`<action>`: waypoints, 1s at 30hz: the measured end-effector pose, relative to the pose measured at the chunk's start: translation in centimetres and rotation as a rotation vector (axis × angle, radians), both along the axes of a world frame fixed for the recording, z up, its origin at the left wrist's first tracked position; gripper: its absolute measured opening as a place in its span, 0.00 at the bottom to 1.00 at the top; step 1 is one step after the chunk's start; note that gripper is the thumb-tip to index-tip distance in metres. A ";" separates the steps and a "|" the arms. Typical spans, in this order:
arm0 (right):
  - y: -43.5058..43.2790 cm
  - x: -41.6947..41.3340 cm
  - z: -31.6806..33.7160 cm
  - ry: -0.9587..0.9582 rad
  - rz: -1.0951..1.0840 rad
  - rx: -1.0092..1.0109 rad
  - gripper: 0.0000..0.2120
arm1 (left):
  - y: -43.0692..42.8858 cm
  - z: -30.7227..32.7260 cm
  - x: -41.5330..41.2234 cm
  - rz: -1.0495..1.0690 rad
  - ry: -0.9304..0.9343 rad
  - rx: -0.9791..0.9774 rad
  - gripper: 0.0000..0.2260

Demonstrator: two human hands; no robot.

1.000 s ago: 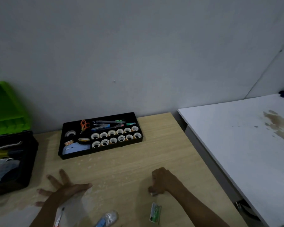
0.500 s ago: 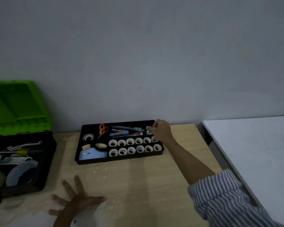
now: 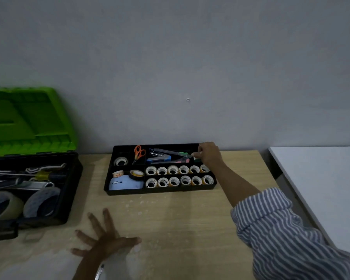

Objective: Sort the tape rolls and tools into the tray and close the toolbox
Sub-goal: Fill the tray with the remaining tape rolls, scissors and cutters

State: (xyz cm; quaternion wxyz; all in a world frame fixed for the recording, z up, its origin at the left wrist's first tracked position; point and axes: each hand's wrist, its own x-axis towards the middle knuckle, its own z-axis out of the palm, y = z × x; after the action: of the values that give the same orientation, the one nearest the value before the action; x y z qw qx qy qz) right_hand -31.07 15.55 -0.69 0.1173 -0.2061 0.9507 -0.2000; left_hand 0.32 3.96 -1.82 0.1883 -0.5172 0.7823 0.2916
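Nearest, the left hand [image 3: 105,241] lies flat on the table [image 3: 190,219], fingers spread and holding nothing, well apart from the tray. Farther out on the left, the open toolbox [image 3: 74,172] holds large tape rolls [image 3: 40,203] at its front and a yellow-handled screwdriver [image 3: 42,174] among long tools behind them. Beyond, the black tray [image 3: 160,191] sits lengthwise close to the wall. Two rows of small tape rolls [image 3: 173,181] stand on edge in its front right compartments. A pale blue item [image 3: 125,184] and two more rolls fill the front left one, and orange scissors [image 3: 138,153] and a single roll sit at the far left. The right hand [image 3: 208,154] reaches over the far right compartment, fingers curled and apparently pinching a small green tool [image 3: 196,157]. It hangs just beside the stapler [image 3: 160,158] and pens, which lie along the tray's long side. Setting it down likely means laying it parallel to them. Farthest, the green lid [image 3: 28,122] stands upright.
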 end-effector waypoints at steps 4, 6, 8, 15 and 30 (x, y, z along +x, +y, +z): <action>0.5 -0.3 -0.3 -0.042 0.018 -0.086 0.13 | 0.2 -0.1 0.0 0.009 0.009 -0.016 0.56; 0.7 -0.4 -0.4 -0.023 0.032 -0.082 0.11 | 0.3 -0.6 0.1 0.002 0.001 -0.066 0.56; 0.8 -0.4 -0.4 0.014 0.039 -0.063 0.10 | 0.4 -1.1 0.1 0.002 -0.003 -0.076 0.57; 0.7 -0.2 -0.9 0.087 0.020 0.083 0.10 | -2.3 -4.7 0.8 -0.035 0.113 0.065 0.61; 2.3 1.7 -2.4 0.342 0.086 0.054 0.15 | -0.8 -3.0 0.5 0.016 0.005 -0.070 0.62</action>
State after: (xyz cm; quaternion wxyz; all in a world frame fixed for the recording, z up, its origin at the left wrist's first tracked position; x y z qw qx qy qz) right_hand -29.35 17.80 -3.10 -0.0323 -0.2742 0.9521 -0.1314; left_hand 0.80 3.15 -4.86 0.1656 -0.5290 0.7883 0.2671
